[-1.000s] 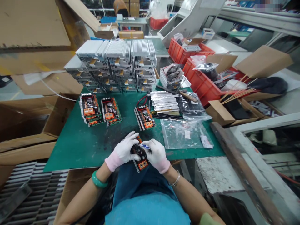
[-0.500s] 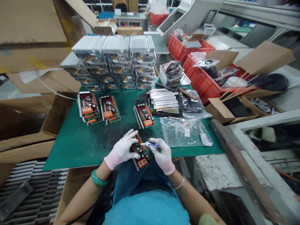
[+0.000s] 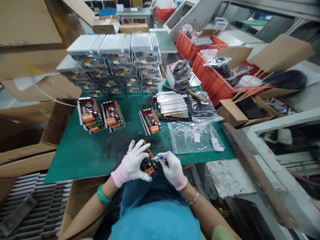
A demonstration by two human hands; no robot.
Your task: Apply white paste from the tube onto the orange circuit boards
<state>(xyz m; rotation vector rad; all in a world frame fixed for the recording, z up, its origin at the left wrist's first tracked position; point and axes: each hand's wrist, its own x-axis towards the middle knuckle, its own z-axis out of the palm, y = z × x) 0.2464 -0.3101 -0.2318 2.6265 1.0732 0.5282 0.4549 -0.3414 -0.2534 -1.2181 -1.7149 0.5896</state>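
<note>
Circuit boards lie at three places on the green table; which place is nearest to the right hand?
The rightmost: its top board lies beside the silvery strips, nearest to the right hand. The two fanned piles lie farther left.

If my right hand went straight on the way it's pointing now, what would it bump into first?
Most likely the circuit board at your left hand: the blue-handled tool in your right hand points at it, though whether the tip touches it is unclear.

No readable text, white label [image 3: 197, 137] on plastic bag [image 3: 183, 144] illegible
</note>
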